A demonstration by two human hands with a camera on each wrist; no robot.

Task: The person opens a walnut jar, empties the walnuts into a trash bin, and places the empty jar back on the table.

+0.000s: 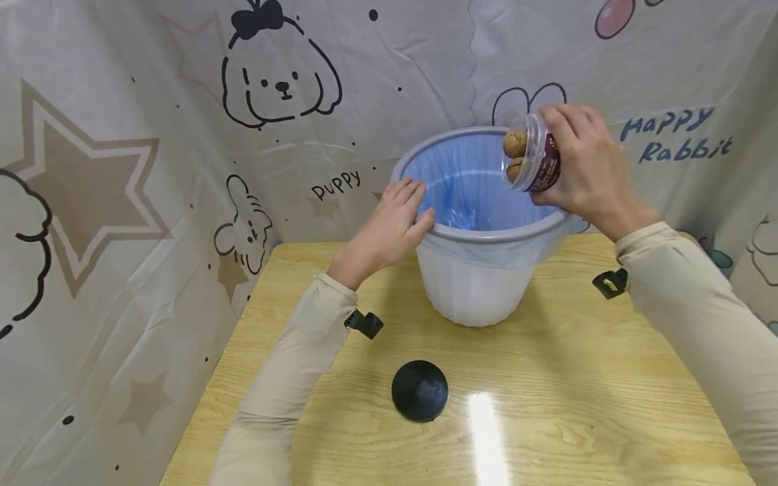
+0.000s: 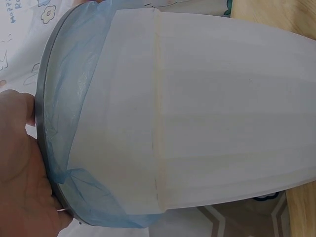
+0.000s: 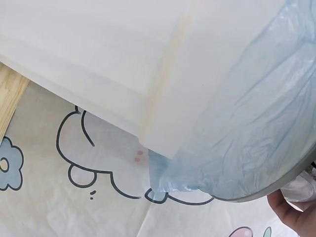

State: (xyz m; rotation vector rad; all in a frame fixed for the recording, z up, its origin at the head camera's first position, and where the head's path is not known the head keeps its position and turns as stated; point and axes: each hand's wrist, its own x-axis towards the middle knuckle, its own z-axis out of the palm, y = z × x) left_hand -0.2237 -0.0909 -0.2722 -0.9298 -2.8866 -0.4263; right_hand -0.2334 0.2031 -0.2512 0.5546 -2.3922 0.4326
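Left hand (image 1: 389, 226): resting flat on the bin (image 1: 480, 283) rim, fingers straight.
Right hand (image 1: 586, 165): gripping the jar (image 1: 531, 162), tipping it over the bin.
Lid (image 1: 419, 390): lying off, on the table (image 1: 547, 405).
Nuts (image 1: 515, 143): sitting at the jar mouth, not yet out.

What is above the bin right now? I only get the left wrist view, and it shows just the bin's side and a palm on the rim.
Observer: The right hand holds a clear jar tipped on its side over the bin, mouth toward the bag.
Operator: Is anything in the jar?
Observer: Yes, two brown walnuts sit at its open mouth.
Operator: Where is its lid?
Observer: A black lid lies flat on the wooden table, in front of the bin.
Operator: And my left hand?
Observer: The left hand rests its fingers over the grey rim, steadying the bin.
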